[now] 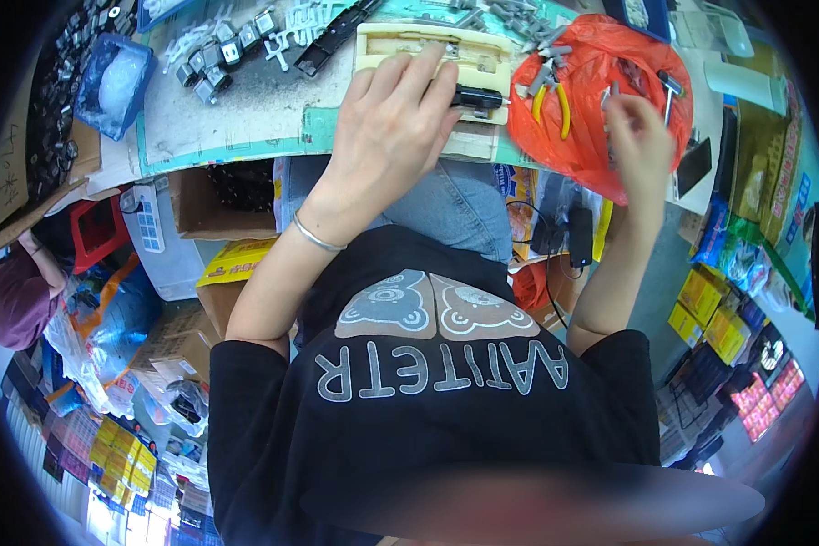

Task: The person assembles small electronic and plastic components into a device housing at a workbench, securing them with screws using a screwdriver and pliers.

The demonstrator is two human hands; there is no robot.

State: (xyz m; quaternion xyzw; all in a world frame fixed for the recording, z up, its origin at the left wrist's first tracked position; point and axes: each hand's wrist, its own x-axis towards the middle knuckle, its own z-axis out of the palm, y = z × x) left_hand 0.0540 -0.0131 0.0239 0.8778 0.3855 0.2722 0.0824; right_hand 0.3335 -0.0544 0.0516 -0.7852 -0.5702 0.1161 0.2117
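Observation:
My left hand [391, 114] reaches over a cream-coloured fixture block [400, 38] on the bench, its fingers bent down around a black elongated plastic part [479, 97] that lies in the block. The hand hides much of that part. Off to the right, my right hand [644, 136] is above a red plastic bag [578, 155], thumb and fingers drawn together. Whatever sits between those fingertips is too small to make out. Yellow-handled pliers [564, 111] rest on the bag, beside small grey parts [548, 68]. A metal-headed tool [670, 86] lies by the bag's right side.
Across the bench's back left are metal square parts [232, 50], white plastic pieces [300, 23] and a black strip [337, 36]. A blue tray [114, 86] holds a clear bag. A dark phone-like slab [694, 169] lies at right. Cardboard boxes [196, 205] stand below the bench.

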